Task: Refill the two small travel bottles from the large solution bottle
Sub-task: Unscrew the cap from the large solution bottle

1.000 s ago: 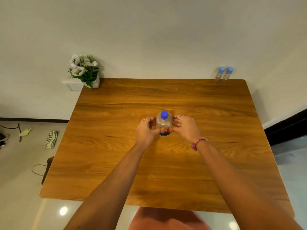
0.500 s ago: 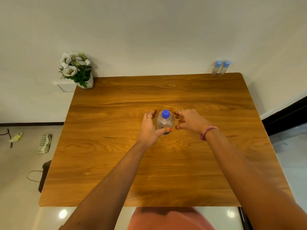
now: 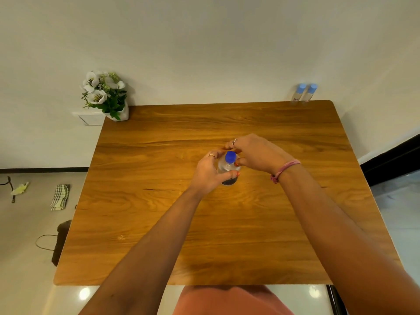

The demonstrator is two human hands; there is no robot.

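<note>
The large clear solution bottle (image 3: pixel 228 170) stands upright in the middle of the wooden table (image 3: pixel 159 223), closed by a blue cap (image 3: pixel 230 157). My left hand (image 3: pixel 208 172) grips the bottle's body from the left, thumb across its front. My right hand (image 3: pixel 252 153) reaches over from the right, its fingers curled round the blue cap. Two small clear travel bottles (image 3: pixel 304 93) with light blue caps stand side by side at the table's far right corner, against the wall.
A white pot of white flowers (image 3: pixel 105 96) stands at the far left corner. The wall runs along the table's far edge. On the floor to the left lie a checked cloth (image 3: pixel 59 197) and a dark bag (image 3: pixel 60 242).
My right hand has risen from the bottle's side to its cap, and my left hand has closed round the body. The view has shifted a little.
</note>
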